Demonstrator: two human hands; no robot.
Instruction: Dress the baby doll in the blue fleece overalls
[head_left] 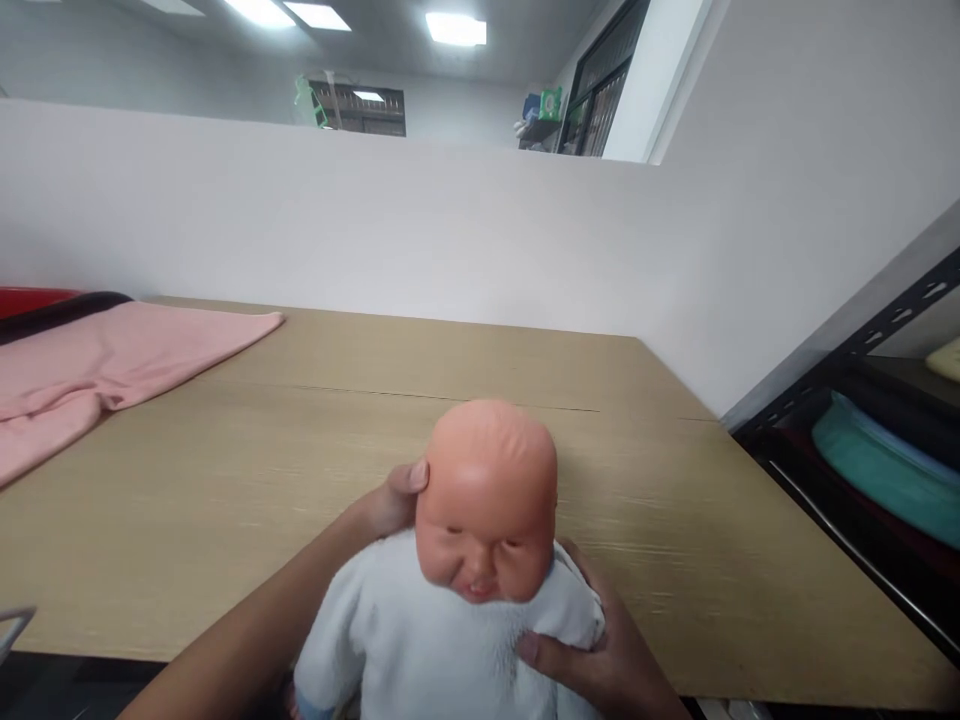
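Note:
A baby doll (487, 480) with a smooth plastic head and a fluffy white top (442, 640) is held upright at the near edge of the table, facing me. Behind its head, on the left side, my left hand (397, 497) supports it, the thumb by the doll's ear and most fingers hidden. My right hand (600, 650) grips the doll's upper body at the right, with the thumb pressed on the chest of the top and the fingers round its back. The doll's lower body is out of view.
A wooden table (360, 450) extends to a low white wall (420, 230). On its left lies a pink cloth (150, 350), beside a red item (37, 298) with a black edge. To the right stands a black metal rack (847, 540) holding folded teal fabric (885, 470).

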